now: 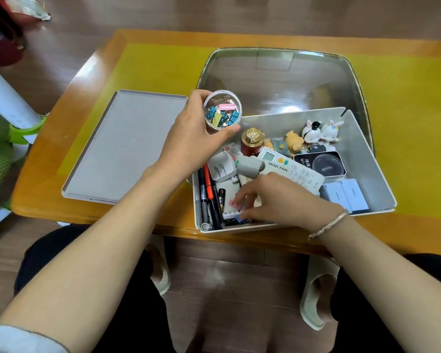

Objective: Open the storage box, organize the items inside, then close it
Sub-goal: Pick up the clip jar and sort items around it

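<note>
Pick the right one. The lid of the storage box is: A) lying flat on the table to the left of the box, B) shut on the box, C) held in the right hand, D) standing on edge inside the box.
A: the lid lies flat on the table, left of the open box, with neither hand on it.
</note>
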Tool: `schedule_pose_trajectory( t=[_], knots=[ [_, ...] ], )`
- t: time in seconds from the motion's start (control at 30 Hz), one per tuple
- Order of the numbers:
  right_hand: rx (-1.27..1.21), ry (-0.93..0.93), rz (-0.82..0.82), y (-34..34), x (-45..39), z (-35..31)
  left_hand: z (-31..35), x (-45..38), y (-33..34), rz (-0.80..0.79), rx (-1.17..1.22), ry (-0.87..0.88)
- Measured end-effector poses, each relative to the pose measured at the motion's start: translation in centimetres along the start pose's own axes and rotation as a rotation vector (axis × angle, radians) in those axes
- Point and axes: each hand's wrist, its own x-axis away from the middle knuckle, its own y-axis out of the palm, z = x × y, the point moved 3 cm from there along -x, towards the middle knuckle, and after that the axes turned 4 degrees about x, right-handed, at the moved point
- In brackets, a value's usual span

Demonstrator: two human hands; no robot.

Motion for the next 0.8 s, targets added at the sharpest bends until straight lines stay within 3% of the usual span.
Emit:
schedule_pose_trajectory(
  t=[0.3,0.67,0.8],
  knots=[
    [0.261,-0.002,-0.062,1.0,-0.9,-0.6,-0.2,0.1,0.0,-0.025,-0.019,0.005],
    [-0.158,-0.050,0.006,-0.5,-0.7,0.1,-0.7,0.2,-0.1,-0.061,-0.024,0.010],
    [-0.155,0.017,0.073,-1.3,-0.7,1.2,-1.2,0.3,-0.4,-0.073,-0.040,0.013]
  ],
)
